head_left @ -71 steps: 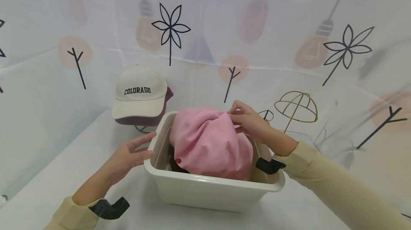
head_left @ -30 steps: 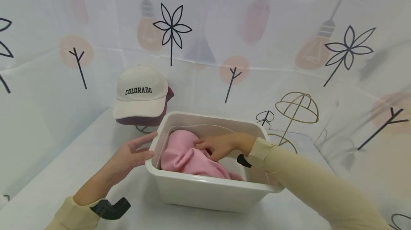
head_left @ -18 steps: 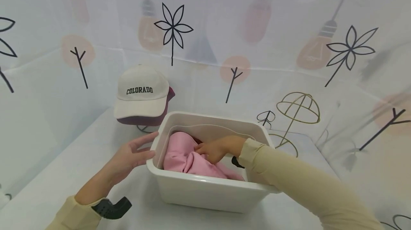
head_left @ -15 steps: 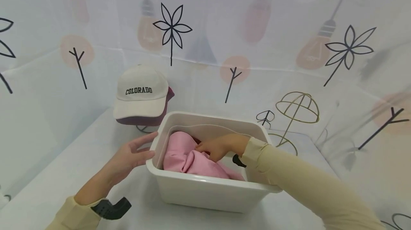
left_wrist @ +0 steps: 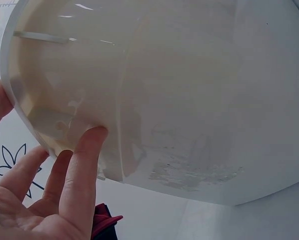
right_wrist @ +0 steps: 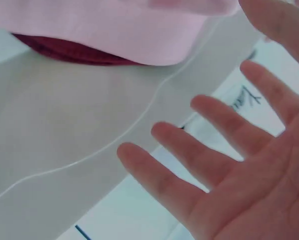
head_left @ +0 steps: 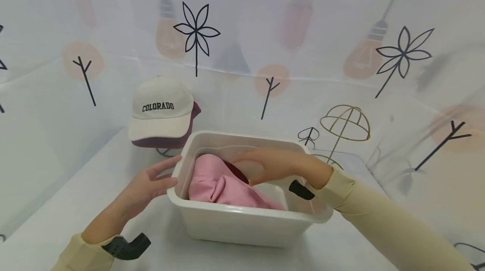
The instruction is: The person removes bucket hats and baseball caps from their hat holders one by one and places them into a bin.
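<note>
A white plastic bin (head_left: 242, 225) stands on the table. Inside it, toward the left, lies a crumpled pink hat (head_left: 217, 184), which shows a smooth, brim-like edge in the right wrist view. A dark red brim (head_left: 235, 171) peeks out from beneath it. Above the bin's interior my right hand (head_left: 273, 163) hovers beside the hat; the right wrist view shows its fingers (right_wrist: 184, 150) spread, with nothing in the palm. My left hand (head_left: 142, 189) touches the bin's left rim, its fingers (left_wrist: 82, 180) extended against the wall.
Behind the bin at left, a cream cap (head_left: 163, 102) lettered COLORADO sits over a maroon cap (head_left: 178, 141) on a stand. A gold wire hat stand (head_left: 346, 121) rises at back right. A patterned cloth backdrop (head_left: 235, 22) hangs behind the table.
The pink hat has gone from high in the bin down to its left side. My right hand has since released it, lifted and spread its fingers. My left hand stays at the rim.
</note>
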Action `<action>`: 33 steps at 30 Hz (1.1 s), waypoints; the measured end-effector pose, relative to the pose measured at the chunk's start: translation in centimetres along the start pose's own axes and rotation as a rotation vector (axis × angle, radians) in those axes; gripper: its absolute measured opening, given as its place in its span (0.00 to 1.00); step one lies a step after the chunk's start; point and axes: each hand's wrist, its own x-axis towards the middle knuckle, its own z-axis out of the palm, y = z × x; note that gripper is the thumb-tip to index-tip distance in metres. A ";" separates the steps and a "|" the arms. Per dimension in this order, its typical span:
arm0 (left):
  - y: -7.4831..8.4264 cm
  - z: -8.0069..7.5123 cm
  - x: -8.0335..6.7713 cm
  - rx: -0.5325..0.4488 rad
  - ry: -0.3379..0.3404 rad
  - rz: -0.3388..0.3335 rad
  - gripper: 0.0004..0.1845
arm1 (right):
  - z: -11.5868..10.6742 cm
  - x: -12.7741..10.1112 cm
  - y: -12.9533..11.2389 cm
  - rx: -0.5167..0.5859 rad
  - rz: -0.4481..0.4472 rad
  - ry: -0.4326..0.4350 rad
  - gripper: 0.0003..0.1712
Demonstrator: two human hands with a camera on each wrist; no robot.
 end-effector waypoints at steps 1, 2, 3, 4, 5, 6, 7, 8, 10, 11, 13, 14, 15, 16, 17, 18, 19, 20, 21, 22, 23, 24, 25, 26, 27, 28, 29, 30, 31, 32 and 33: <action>0.0 0.0 0.0 0.003 0.003 -0.006 0.37 | -0.1 -0.4 -0.2 0.005 0.007 0.025 0.36; 0.0 0.0 0.0 0.002 0.004 -0.011 0.36 | -0.2 -0.8 -0.5 0.011 0.015 0.047 0.36; 0.0 0.0 0.0 -0.001 0.002 -0.013 0.36 | -0.3 -1.1 -0.8 0.017 0.031 0.068 0.35; 0.0 0.0 0.0 -0.004 0.001 -0.013 0.37 | -0.3 -1.5 -1.0 0.023 0.052 0.086 0.35; 0.0 0.0 0.0 -0.005 0.002 -0.013 0.37 | -0.3 -1.8 -1.2 0.023 0.067 0.103 0.35; 0.1 0.0 -0.1 -0.004 -0.001 -0.009 0.37 | -0.3 -2.2 -1.3 0.017 0.081 0.121 0.35; 0.1 0.0 -0.1 -0.002 -0.002 -0.005 0.37 | -0.3 -2.5 -1.5 0.013 0.096 0.138 0.34; 0.2 0.0 -0.1 -0.002 -0.004 0.000 0.37 | -0.2 -2.8 -1.6 0.011 0.102 0.158 0.34; 0.2 0.0 -0.2 -0.004 -0.008 0.007 0.37 | -0.2 -3.6 -1.9 0.020 0.112 0.198 0.34; 0.2 0.0 -0.2 -0.003 -0.006 0.007 0.37 | -0.2 -3.9 -2.0 0.023 0.112 0.220 0.34; 0.2 0.0 -0.2 -0.008 -0.008 0.008 0.37 | -0.2 -4.6 -2.2 0.028 0.108 0.268 0.33; 0.2 0.1 -0.1 -0.010 -0.009 0.008 0.37 | -0.2 -4.9 -2.3 0.039 0.105 0.293 0.33; 0.2 0.1 -0.1 -0.012 -0.007 0.005 0.37 | -0.3 -5.3 -2.4 0.056 0.110 0.314 0.33; 0.1 0.1 -0.1 -0.012 -0.004 0.003 0.37 | -0.4 -5.6 -2.6 0.067 0.118 0.336 0.33; 0.1 0.1 -0.1 -0.012 -0.002 -0.001 0.37 | -0.4 -5.9 -2.7 0.075 0.132 0.354 0.33; 0.1 0.2 -0.1 -0.012 -0.002 -0.002 0.37 | -0.5 -6.3 -2.8 0.091 0.149 0.369 0.33; 0.0 0.2 -0.1 -0.011 0.001 -0.004 0.37 | -0.6 -6.6 -2.9 0.102 0.171 0.383 0.33; 0.0 0.2 -0.1 -0.010 0.002 -0.006 0.37 | -0.6 -7.0 -3.0 0.116 0.189 0.398 0.34; -0.1 0.2 -0.1 -0.010 0.004 -0.009 0.37 | -0.7 -7.4 -3.2 0.129 0.212 0.409 0.34; -0.1 0.2 -0.1 -0.008 0.005 -0.009 0.37 | -0.7 -7.7 -3.3 0.134 0.229 0.420 0.35; -0.1 0.2 -0.1 -0.006 0.006 -0.008 0.37 | -0.7 -8.0 -3.3 0.137 0.238 0.430 0.35; -0.1 0.2 -0.1 -0.004 0.004 -0.004 0.37 | -0.6 -8.3 -3.4 0.142 0.244 0.439 0.35; -0.1 0.2 -0.1 -0.003 0.004 -0.002 0.36 | -0.5 -8.6 -3.4 0.140 0.247 0.450 0.36; -0.2 0.2 -0.1 -0.002 0.002 0.002 0.36 | -0.4 -8.9 -3.5 0.144 0.243 0.461 0.36; -0.2 0.2 -0.1 -0.001 0.004 0.003 0.36 | -0.3 -9.2 -3.5 0.146 0.246 0.469 0.35; -0.2 0.1 -0.1 -0.001 0.002 0.007 0.36 | -0.1 -9.4 -3.5 0.146 0.243 0.477 0.35; -0.2 0.1 -0.1 -0.003 0.002 0.010 0.36 | 0.0 -9.7 -3.5 0.147 0.246 0.486 0.35; -0.3 0.1 0.0 -0.006 0.000 0.011 0.36 | 0.2 -10.0 -3.5 0.152 0.253 0.495 0.35; -0.3 0.2 0.0 -0.010 0.002 0.009 0.36 | 0.3 -10.4 -3.5 0.157 0.264 0.503 0.35; -0.4 0.2 0.1 -0.013 0.001 0.009 0.36 | 0.5 -10.7 -3.5 0.166 0.278 0.508 0.34; -0.4 0.2 0.1 -0.016 0.003 0.008 0.36 | 0.6 -11.0 -3.6 0.173 0.294 0.514 0.34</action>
